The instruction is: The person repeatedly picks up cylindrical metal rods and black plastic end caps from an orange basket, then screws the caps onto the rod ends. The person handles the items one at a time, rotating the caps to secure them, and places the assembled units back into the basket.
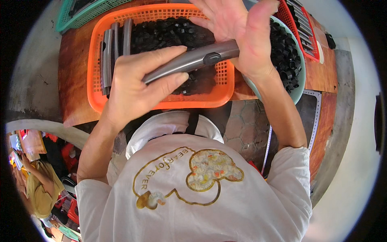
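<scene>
My left hand is wrapped round a grey, shiny tube, holding it slanted up to the right over an orange basket. A black oval piece sits on the tube's side near its right end. My right hand is open with fingers spread, and the heel of its palm meets that right end. Small black plastic pieces fill much of the orange basket. Several similar grey tubes lie along its left side.
A pale green bowl of black ring-like pieces stands right of the orange basket. Farther right, a red basket holds grey tubes. A teal basket is at the far left of the wooden table. Another person works at lower left.
</scene>
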The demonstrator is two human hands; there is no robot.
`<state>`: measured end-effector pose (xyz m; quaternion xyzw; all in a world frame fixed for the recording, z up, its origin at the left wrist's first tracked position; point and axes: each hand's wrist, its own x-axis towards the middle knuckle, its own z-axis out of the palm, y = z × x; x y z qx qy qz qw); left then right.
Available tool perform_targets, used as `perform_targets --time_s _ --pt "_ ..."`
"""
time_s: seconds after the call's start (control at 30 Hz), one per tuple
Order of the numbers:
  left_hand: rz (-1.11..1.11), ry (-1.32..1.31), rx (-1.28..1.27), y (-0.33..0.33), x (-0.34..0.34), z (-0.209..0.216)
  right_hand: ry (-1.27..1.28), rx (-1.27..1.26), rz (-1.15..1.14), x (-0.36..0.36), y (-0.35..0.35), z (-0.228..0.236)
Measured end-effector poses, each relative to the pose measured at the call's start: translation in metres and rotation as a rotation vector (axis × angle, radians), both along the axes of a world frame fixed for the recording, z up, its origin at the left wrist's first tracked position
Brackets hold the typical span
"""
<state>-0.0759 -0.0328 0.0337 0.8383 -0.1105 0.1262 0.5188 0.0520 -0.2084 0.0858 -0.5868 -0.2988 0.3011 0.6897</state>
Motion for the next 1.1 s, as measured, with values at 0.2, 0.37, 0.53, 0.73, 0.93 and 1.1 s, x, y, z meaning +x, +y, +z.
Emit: perform_targets --time_s 0.2,0.37,0.53,0.73,0.93,1.1 --pt "0.230 0.267 -0.743 -0.006 0.009 -0.006 -0.164 -0.242 -0.258 -0.018 0.001 -0.013" --pt "0.300 0.195 -1.269 0.003 0.019 -0.013 -0.337 -0.254 -0.327 -0.011 0.006 -0.045" --pt "0.218 0.199 -1.506 0.009 0.025 -0.020 -0.672 -0.184 -0.319 -0.004 0.004 -0.058" --pt "0.233 0.233 -1.436 0.011 0.032 -0.020 -0.660 -0.226 -0.269 -0.011 0.003 -0.048" --pt "0.284 0.311 -0.944 0.002 0.030 -0.007 -0.619 -0.364 -0.192 -0.025 -0.005 -0.038" --pt "0.087 0.503 -0.458 0.007 0.026 0.009 -0.594 -0.218 -0.282 -0.011 -0.003 -0.049"
